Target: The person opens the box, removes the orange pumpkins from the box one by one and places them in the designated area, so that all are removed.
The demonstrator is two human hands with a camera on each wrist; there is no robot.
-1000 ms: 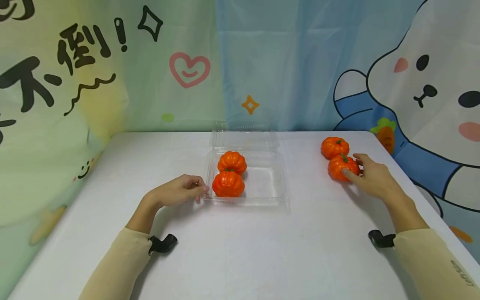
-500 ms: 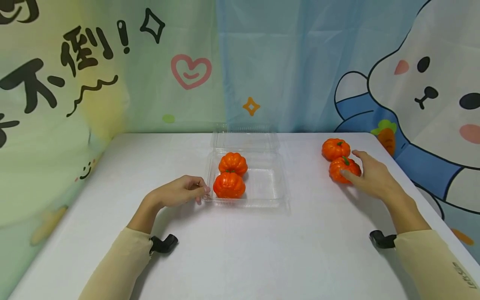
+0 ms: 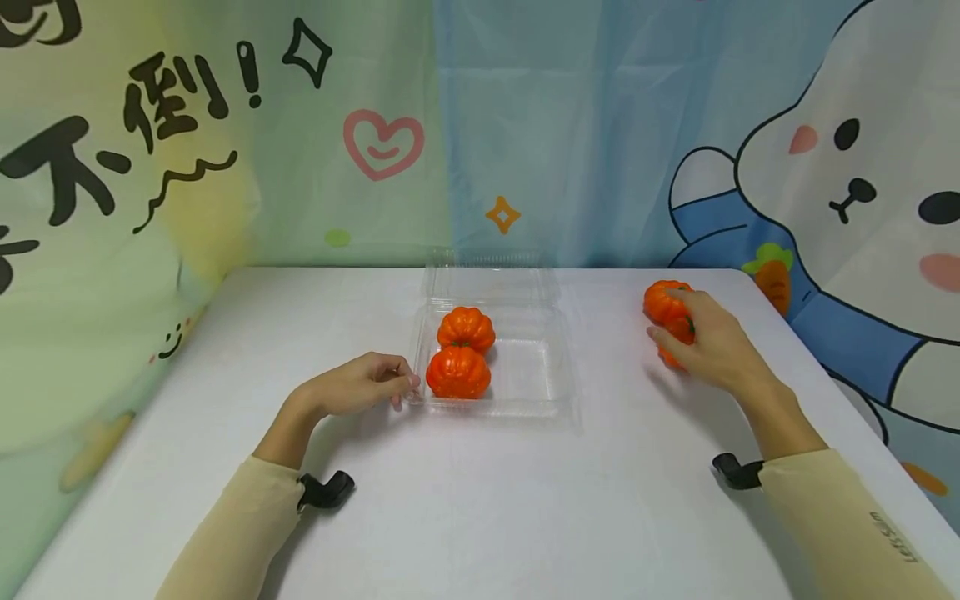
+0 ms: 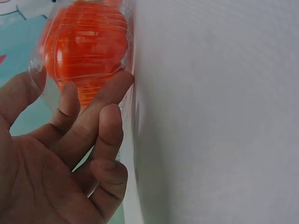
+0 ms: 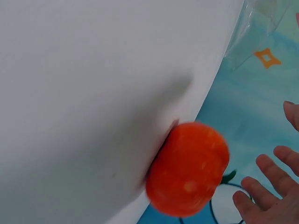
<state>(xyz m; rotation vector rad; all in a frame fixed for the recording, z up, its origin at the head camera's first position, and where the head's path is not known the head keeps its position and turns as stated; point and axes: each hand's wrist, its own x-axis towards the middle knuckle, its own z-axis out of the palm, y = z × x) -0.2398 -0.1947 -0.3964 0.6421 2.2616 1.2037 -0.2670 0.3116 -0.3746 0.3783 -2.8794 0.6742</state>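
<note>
Reaching over two small orange pumpkins with the right hand [image 3: 705,343], while the clear container [image 3: 531,367] is held by the left hand [image 3: 358,385].
At the container's near left corner, the plastic edge is pinched between the left thumb and fingers. Inside, the left side is occupied by two more pumpkins, the front pumpkin [image 3: 458,374] set close against the back pumpkin [image 3: 466,326]; the hinged lid [image 3: 491,285] is laid open at the rear. On the right of the white table [image 3: 480,508], the nearer loose pumpkin [image 3: 678,330] is partly hidden by the right hand, and the farther loose pumpkin [image 3: 662,303] is seen just behind it. The right thumb and fingers are held apart, nothing being clamped between them; in the right wrist view, a gap is seen between fingers and pumpkin.
</note>
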